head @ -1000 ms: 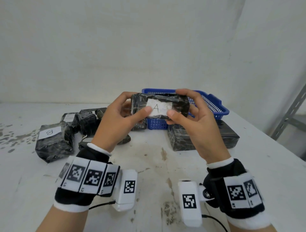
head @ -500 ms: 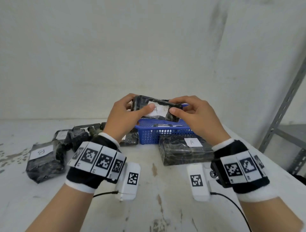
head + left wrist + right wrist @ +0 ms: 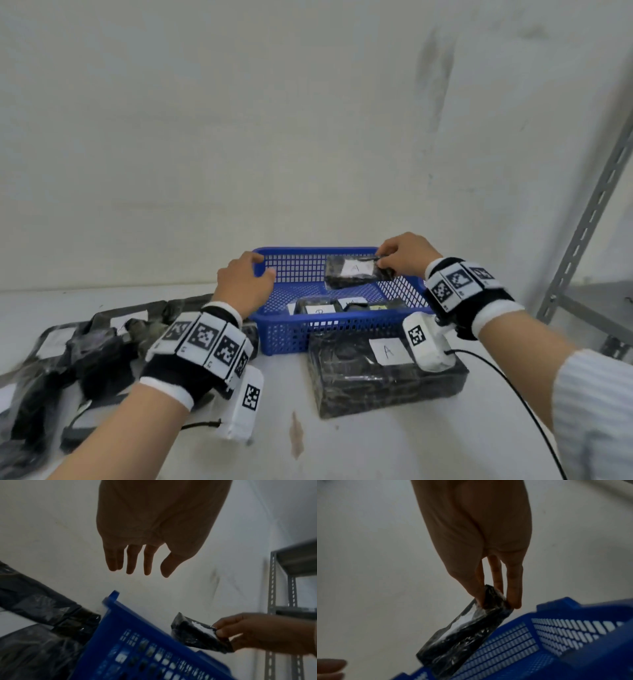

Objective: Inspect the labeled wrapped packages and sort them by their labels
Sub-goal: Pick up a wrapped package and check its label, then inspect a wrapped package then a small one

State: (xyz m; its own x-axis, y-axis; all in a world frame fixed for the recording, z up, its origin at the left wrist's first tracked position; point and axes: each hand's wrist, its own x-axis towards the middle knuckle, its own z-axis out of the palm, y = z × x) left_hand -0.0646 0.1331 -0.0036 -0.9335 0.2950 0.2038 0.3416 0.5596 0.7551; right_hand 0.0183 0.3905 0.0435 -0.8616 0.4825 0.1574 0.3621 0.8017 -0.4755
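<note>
My right hand (image 3: 394, 262) pinches the right end of a small black wrapped package (image 3: 354, 275) with a white label marked A, holding it over the blue basket (image 3: 291, 334). The right wrist view shows thumb and fingers clamped on that package (image 3: 465, 632) above the basket (image 3: 556, 635). My left hand (image 3: 253, 274) hovers over the basket's left rim, fingers relaxed and holding nothing; in the left wrist view the fingers (image 3: 132, 559) hang straight. Several labelled packages (image 3: 320, 308) lie inside the basket. A large black package (image 3: 376, 377) labelled A lies in front of it.
A heap of black wrapped packages (image 3: 85, 353) lies on the white table (image 3: 342, 445) to the left of the basket. A grey metal shelf frame (image 3: 589, 212) stands at the right. A white wall rises close behind the basket.
My left hand has let go of the small A package and dropped to the basket's left rim. My right hand alone has carried the package forward and right, over the basket.
</note>
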